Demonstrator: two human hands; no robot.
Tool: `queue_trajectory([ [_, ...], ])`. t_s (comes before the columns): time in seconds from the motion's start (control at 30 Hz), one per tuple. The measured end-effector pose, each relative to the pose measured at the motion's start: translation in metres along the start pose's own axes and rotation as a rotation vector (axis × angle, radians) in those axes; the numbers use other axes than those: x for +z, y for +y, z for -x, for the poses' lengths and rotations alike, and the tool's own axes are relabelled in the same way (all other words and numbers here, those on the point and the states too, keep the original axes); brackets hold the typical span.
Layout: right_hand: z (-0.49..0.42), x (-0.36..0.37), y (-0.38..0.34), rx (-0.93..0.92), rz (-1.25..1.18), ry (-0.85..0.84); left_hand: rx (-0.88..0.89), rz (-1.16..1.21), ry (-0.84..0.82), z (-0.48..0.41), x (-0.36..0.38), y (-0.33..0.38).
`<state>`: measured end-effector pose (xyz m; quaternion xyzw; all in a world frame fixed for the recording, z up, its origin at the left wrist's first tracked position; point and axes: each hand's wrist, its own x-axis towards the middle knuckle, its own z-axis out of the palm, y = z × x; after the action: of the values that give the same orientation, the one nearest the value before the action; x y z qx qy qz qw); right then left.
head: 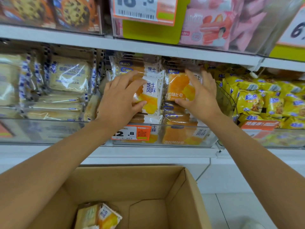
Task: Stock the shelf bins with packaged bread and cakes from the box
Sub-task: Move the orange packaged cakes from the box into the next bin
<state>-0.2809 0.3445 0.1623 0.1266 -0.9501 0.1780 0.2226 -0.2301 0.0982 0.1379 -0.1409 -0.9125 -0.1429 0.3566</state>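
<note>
Cardboard box (pixel 189 187) sits lowest and closest, open, with a few bread packets (pixel 99 215) left in its near left corner, under the left forearm. Above it, both arms reach to a clear shelf bin (pixel 181 138) with an orange price tag (pixel 131 133) on its front.

The left hand (pixel 118 96) grips a white-and-yellow packet (pixel 151 95), fingers spread over its face and thumb hooked under its lower edge. The right hand (pixel 203 95) grips an orange packet (pixel 179 90), fingers along its top right edge and thumb beneath.

Both packets stand upright with their long axis vertical, side by side and touching between the hands. They sit on top of stacked matching packets in the bin, so setting them down looks like a short push forward and down. For the box's remaining packets, the left hand seems nearer.
</note>
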Motion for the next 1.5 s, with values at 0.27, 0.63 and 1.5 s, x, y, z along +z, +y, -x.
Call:
queue_trajectory([
  [0.27,0.094,0.017,-0.075,-0.098,-0.314,0.018,-0.319,0.299,-0.038,0.082,-0.034,0.022],
  [0.63,0.269,0.165,-0.087,0.148,-0.335,-0.650,-0.921,0.296,-0.485,0.297,-0.008,-0.022],
  [1.5,0.332,0.253,-0.075,0.781,-1.075,-1.037,-1.508,0.610,-0.644,0.390,0.037,-0.020],
])
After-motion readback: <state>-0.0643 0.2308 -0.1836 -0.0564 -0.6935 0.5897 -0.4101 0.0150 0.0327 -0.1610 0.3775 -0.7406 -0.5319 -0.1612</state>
